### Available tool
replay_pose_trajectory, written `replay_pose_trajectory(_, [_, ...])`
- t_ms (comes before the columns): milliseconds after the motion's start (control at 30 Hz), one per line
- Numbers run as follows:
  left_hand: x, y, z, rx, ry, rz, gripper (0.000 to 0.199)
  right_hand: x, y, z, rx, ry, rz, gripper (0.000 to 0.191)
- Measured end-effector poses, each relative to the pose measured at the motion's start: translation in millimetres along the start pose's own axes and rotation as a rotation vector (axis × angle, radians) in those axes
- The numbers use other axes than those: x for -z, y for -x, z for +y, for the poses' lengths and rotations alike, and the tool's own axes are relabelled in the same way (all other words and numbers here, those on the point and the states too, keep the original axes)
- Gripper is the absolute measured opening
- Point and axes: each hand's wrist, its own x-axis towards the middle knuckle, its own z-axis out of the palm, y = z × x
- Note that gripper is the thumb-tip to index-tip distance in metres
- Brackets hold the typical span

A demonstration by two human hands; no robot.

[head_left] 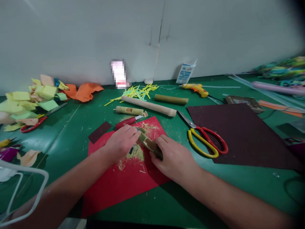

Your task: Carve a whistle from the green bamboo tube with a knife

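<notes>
Above a red sheet (119, 187), my right hand (175, 157) wraps round the near end of a short bamboo tube (148, 143) that has a rectangular window cut in its side. My left hand (122, 141) is closed at the tube's far end. Its fingertips pinch a small dark piece that looks like sandpaper, mostly hidden by the fingers. Pale shavings and dust (137, 154) lie under the tube. Just beyond my left hand is a red-handled knife (126, 122). A second windowed bamboo piece (130, 110) lies behind it.
Scissors (202, 136) with red and yellow handles lie right of my hands, beside a dark brown sheet (238, 136). Farther back are a wooden rod (150, 106), a bamboo length (171, 99), yellow strips (135, 93) and a glue gun (196, 89). Folded paper pieces (28, 101) pile up left.
</notes>
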Motion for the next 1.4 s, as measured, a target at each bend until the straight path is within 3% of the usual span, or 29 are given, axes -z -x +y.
replay_pose_trajectory(333, [-5.6,3.6,-4.8,0.103,0.059,0.041,0.027,-3.8,0.1,-0.7,0.024,0.026,0.046,0.009])
replay_pose_trajectory(467, [-6.4,3.5,-0.1,0.102,0.059,-0.019,0.028,-3.8,0.7,-1.7,0.036,0.048,0.047,0.009])
replay_pose_trajectory(833, [-6.0,3.2,5.9,0.145,0.042,-0.019,0.03,-1.7,0.8,-3.5,0.018,0.036,0.008,0.009])
replay_pose_trajectory(967, [-8.0,3.0,7.0,0.121,0.056,-0.098,0.029,-1.4,0.5,-3.5,0.021,0.03,0.007,0.009])
replay_pose_trajectory(1100, [-8.2,3.4,4.0,0.143,0.048,0.009,0.028,-0.7,0.8,-4.3,0.021,0.03,0.011,0.009])
replay_pose_trajectory(1400, [6.1,1.0,4.7,0.156,0.135,0.044,0.019,0.1,0.5,-3.6,0.013,0.019,0.005,0.01])
